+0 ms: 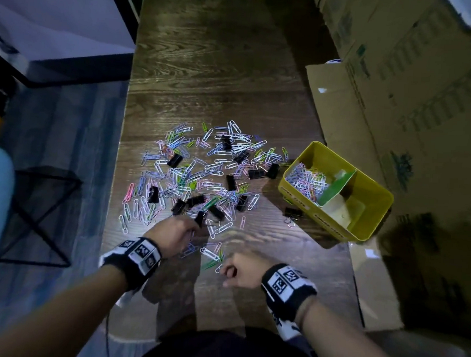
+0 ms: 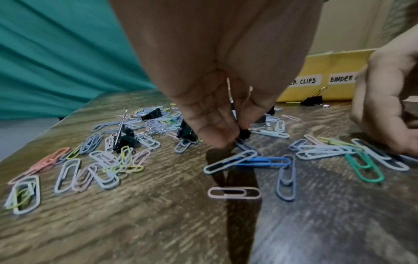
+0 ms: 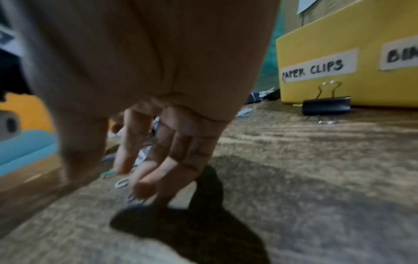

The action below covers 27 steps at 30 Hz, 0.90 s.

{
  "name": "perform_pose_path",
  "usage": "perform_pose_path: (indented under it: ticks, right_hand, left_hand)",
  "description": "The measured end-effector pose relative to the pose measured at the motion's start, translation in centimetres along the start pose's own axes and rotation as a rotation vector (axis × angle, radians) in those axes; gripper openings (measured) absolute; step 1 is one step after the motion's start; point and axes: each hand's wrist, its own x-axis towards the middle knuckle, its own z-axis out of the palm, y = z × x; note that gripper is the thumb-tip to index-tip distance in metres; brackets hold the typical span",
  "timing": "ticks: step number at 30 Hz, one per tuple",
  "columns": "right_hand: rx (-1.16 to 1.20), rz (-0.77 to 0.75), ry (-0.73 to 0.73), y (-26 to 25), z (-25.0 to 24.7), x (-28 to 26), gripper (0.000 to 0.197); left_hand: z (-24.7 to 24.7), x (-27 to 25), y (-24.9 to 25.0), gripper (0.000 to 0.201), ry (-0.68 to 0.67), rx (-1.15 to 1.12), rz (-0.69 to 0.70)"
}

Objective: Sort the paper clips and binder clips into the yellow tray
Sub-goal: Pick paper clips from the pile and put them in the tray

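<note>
Several coloured paper clips (image 1: 202,171) and black binder clips (image 1: 174,160) lie scattered mid-table. The yellow tray (image 1: 309,206) stands to their right, split by a green divider (image 1: 337,186); its far compartment holds paper clips (image 1: 305,179). Labels on its wall (image 3: 316,69) read "PAPER CLIPS" and "BIN…". My left hand (image 1: 193,228) (image 2: 235,137) pinches a black binder clip (image 2: 245,134) at the pile's near edge. My right hand (image 1: 228,270) (image 3: 126,178), fingers curved and apart from the thumb, touches loose paper clips (image 3: 122,184); nothing shows in its grasp.
A lone binder clip (image 1: 291,212) (image 3: 325,105) sits against the tray's near wall. Cardboard boxes (image 1: 396,105) crowd the table's right side. The table's left edge (image 1: 120,172) drops to the floor, where a black wire frame (image 1: 41,209) stands.
</note>
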Motion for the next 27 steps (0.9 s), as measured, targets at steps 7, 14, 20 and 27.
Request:
perform_pose_path:
  ticks: [7, 14, 20, 27]
  right_hand:
    - [-0.059, 0.015, 0.414, 0.1, 0.5, 2.2, 0.030]
    - [-0.412, 0.048, 0.592, 0.4, 1.8, 2.1, 0.056]
    - [-0.275, 0.129, 0.635, 0.3, 2.2, 1.5, 0.067]
    - [-0.307, 0.141, 0.534, -1.5, 3.6, 2.4, 0.077]
  left_hand:
    - [0.4, 1.5, 0.3, 0.038, 0.215, 0.016, -0.048]
    - [4.6, -0.4, 1.6, 0.054, 0.111, 0.192, 0.019]
    - [5.0, -3.3, -0.3, 0.047, 0.316, 0.087, -0.095]
    - [6.3, -4.1, 2.4, 0.070, 0.113, 0.044, -0.289]
